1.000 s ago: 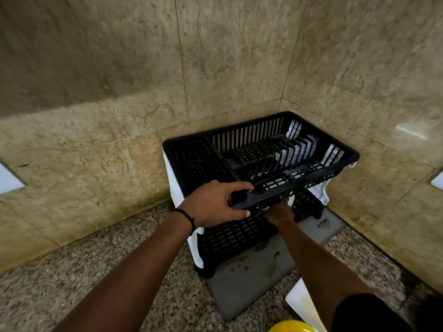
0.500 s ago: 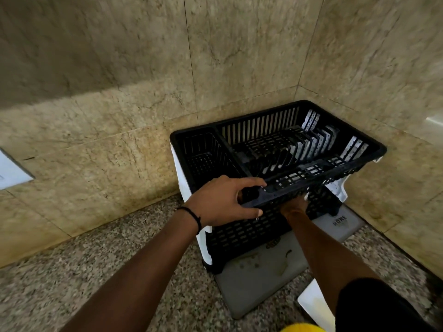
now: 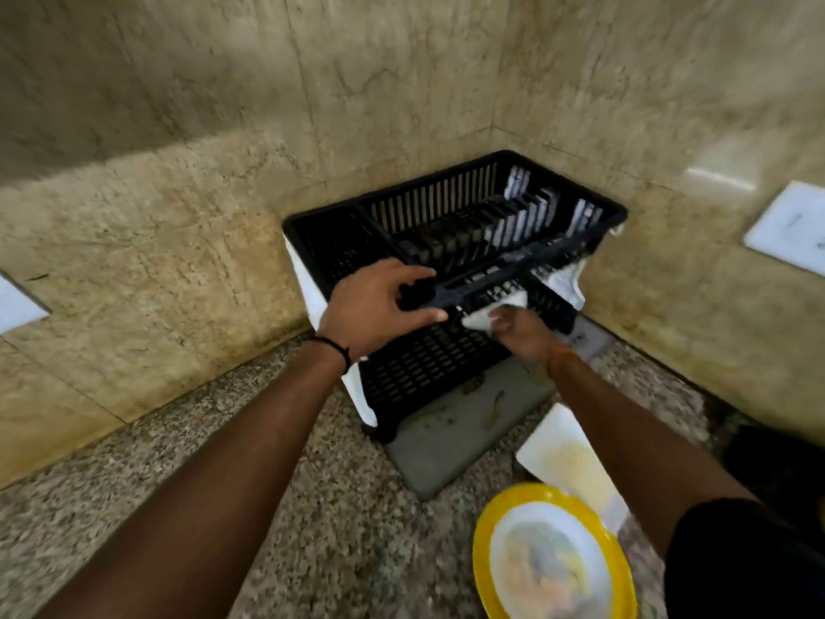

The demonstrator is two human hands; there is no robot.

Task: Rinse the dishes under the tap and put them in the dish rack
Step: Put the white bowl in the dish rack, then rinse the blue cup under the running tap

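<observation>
A black two-tier plastic dish rack (image 3: 451, 203) stands in the corner of the counter on a grey drip tray (image 3: 451, 444). My left hand (image 3: 375, 306) grips the front rim of the rack's upper tier. My right hand (image 3: 518, 328) is under that tier, in front of the lower shelf, pinching a white cloth-like thing (image 3: 489, 312). A dirty plate with a yellow rim (image 3: 553, 560) lies on the counter at the bottom right. A white rectangular plate (image 3: 558, 449) with yellowish smears lies beside the drip tray.
Beige marble walls meet right behind the rack. The speckled granite counter (image 3: 285, 507) stretches left and toward me. White plastic side panels (image 3: 357, 395) hold up the rack. A white wall plate (image 3: 790, 225) sits on the right wall.
The view has pulled back and tilted down, bringing the yellow-rimmed plate into sight. My right hand has come out from under the upper tier holding the white thing. My left hand keeps its grip.
</observation>
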